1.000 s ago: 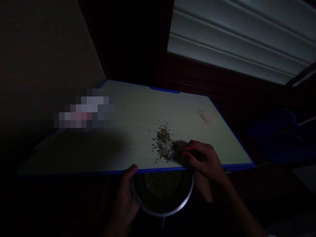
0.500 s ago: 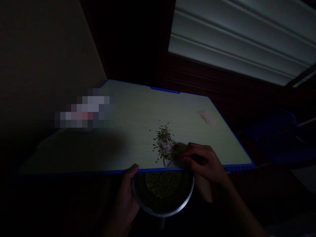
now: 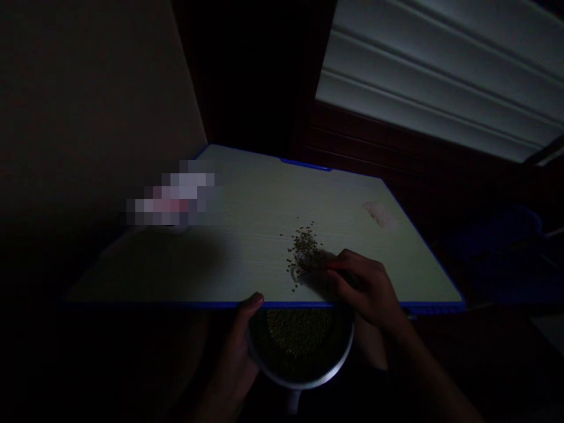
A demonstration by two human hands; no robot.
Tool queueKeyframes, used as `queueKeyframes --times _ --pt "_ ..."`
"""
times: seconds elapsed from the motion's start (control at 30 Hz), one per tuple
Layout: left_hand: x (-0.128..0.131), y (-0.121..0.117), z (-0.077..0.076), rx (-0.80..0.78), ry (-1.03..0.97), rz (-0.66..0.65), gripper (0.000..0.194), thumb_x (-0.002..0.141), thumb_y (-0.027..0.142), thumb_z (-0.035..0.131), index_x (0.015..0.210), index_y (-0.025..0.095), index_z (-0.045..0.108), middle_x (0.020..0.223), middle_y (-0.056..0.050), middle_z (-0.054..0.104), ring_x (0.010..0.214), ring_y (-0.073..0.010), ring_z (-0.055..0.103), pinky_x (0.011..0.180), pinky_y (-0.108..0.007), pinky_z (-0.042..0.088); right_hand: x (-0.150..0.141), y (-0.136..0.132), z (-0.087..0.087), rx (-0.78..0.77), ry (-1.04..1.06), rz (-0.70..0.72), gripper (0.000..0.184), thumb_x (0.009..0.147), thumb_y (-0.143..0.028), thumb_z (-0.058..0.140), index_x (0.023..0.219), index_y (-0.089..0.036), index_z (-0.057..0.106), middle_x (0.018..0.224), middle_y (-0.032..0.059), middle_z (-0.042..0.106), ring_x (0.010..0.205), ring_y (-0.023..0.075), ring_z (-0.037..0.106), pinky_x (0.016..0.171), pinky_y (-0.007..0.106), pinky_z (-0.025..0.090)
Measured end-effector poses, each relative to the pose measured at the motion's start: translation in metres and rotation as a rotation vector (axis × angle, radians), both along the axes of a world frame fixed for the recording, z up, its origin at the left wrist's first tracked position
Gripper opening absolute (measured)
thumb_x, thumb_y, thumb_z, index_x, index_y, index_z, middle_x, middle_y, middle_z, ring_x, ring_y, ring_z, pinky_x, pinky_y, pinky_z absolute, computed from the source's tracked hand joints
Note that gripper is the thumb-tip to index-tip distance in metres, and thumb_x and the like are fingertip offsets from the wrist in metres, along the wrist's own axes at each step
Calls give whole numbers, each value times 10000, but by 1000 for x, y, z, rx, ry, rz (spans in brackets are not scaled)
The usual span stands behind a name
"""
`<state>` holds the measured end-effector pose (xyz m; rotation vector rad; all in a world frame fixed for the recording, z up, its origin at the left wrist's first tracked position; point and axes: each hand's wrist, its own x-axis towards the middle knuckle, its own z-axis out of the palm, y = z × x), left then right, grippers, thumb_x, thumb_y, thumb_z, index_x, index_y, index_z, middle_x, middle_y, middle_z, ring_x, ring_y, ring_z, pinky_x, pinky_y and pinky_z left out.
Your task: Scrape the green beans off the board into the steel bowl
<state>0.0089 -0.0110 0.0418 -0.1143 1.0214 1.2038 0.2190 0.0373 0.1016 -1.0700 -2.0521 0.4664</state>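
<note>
Light is being caught by the smooth, metal-looking rim of the pan (image 3: 330, 373); a matt, grainy texture is being shown by the green seeds (image 3: 305, 241). The smooth, faintly streaked tabletop (image 3: 264, 202) is being bordered by plastic-looking edging (image 3: 305, 165). A soft sheen is being shown by the ridged panel (image 3: 434, 82).

Pale, blue-rimmed surface (image 3: 255, 200), faintly streaked, in dim light. On top: a loose scatter of small greenish grains (image 3: 304, 244) toward the front edge, a pale powdery patch (image 3: 378, 215) nearer the right rim, and a whitish object (image 3: 187, 187), blurred out, at the left.
</note>
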Motion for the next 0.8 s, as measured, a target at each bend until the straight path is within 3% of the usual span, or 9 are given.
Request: queueKeyframes --times 0.23,0.57,0.8 --pt "-6 1 5 2 -49 14 222 853 209 681 1062 135 693 1156 -114 749 1100 -233 707 996 -329 584 -4 1 3 -26 -33 58 140 948 -216 644 1034 -230 754 834 29 718 745 151 661 655 286 509" --pt "-11 -1 -4 4 -93 6 125 798 237 761 898 165 744 894 -63 778 1045 -254 725 876 -302 624 -7 0 3 -30 -12 142 139 961 -226 649 1045 -214 759 829 34 714 734 143 651 648 268 507" --pt "-10 -1 4 7 -48 -3 249 836 225 697 1040 89 735 1083 -154 759 1091 -265 709 892 -304 615 1 -4 1 -46 32 151 110 942 -225 663 976 -219 768 781 25 688 691 143 639 602 264 475"
